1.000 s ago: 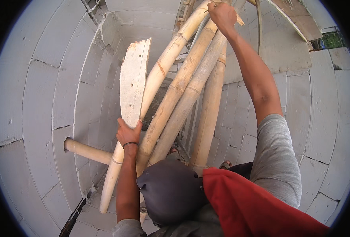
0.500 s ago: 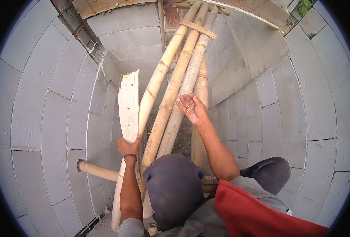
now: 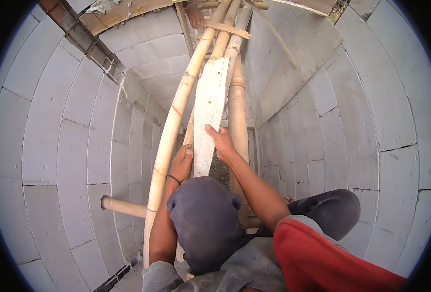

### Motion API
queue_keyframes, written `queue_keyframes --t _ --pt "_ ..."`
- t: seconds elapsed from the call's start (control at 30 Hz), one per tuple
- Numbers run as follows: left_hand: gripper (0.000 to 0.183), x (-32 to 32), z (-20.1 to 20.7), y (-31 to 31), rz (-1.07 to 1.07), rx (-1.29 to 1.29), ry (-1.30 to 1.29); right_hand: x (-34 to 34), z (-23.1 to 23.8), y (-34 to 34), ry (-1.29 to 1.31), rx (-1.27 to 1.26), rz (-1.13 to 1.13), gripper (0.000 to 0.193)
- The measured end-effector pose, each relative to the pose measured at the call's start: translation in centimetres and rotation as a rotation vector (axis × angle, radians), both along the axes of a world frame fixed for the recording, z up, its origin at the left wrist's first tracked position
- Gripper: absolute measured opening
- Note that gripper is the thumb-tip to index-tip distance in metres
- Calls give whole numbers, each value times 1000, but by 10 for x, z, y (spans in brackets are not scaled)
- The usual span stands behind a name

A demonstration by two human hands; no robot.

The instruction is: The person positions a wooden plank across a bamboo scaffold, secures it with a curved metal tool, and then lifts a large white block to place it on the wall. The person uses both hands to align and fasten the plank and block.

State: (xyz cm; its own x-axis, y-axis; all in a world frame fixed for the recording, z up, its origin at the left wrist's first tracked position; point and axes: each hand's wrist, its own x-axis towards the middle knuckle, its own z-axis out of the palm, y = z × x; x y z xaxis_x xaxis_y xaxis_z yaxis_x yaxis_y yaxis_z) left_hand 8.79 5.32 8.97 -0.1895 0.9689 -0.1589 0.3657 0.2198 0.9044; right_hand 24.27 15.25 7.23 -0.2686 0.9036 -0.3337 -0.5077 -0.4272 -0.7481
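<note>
tapering pale board (image 3: 208, 111), dark-dotted

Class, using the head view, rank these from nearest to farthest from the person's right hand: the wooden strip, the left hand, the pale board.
1. Pale board: gripped by the right hand.
2. Left hand: leftward, by the board's left edge.
3. Wooden strip: ahead, across the bamboo poles near the top.

No readable text, labels, brands, numbers or signs anywhere in view.
</note>
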Motion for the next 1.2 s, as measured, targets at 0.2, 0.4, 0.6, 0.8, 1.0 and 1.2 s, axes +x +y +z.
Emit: queue_keyframes --t 0.2,0.4,0.6,0.8,1.0,1.2 --pt "64 -142 -99 -138 454 -173 696 59 -18 18 -176 -57 -157 36" --pt "61 -146 -113 -150 226 -281 255 47 -54 -2 -149 -115 -164 37" --pt "61 -134 -106 -149 264 -290 266 46 -48 10 -254 0 -149 33" --pt "63 -139 -102 -157 291 -302 354 19 -45 26 -333 101 -88 33" --pt "70 -125 -89 -129 234 -294 395 18 -24 12 -227 1 35 40" --pt "75 -137 -69 -150 243 -364 342 -46 -41 -17 -163 -47 132 39"
